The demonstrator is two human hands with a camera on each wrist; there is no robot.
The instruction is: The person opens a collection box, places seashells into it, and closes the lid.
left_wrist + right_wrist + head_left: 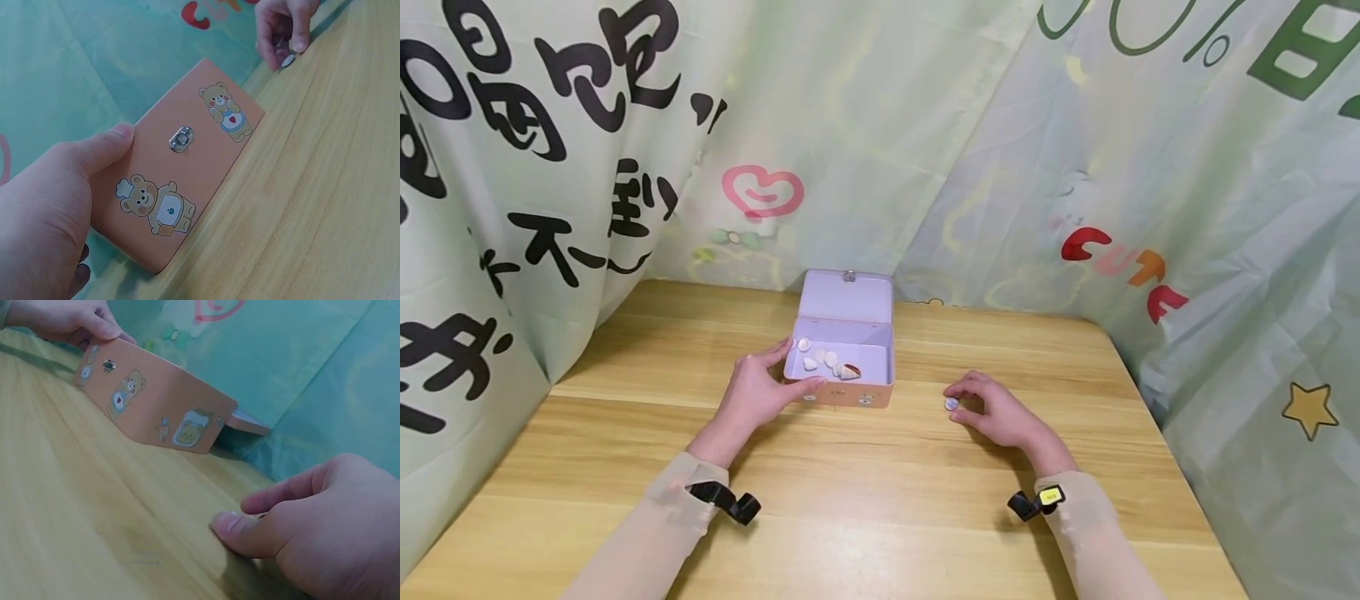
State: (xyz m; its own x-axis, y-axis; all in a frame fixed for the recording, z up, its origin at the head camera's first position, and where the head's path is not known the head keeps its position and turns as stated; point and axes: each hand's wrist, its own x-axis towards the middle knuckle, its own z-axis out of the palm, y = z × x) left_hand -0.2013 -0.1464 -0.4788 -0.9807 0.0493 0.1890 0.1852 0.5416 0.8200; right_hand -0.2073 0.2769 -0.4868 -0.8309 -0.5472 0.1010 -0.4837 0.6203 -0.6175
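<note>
A tin box [880, 393], lilac inside and orange outside with bear pictures, stands with its lid [846, 298] tilted back. Several pale seashells [831, 359] lie in it, one [851, 372] with a red-brown part. My left hand [758, 385] grips the box at its left end, the thumb on the front wall near the clasp [182, 139]. To the right of the box, my right hand [996, 410] pinches a small round whitish-blue piece [951, 404] between thumb and fingers, low over the tabletop. Its exact kind is too small to tell.
The wooden table [865, 517] carries the box. Behind it and along both sides hangs a pale green curtain [880, 150] with printed letters, a heart [763, 192] and a star [1310, 411]. A black camera mount [724, 500] sits on each wrist.
</note>
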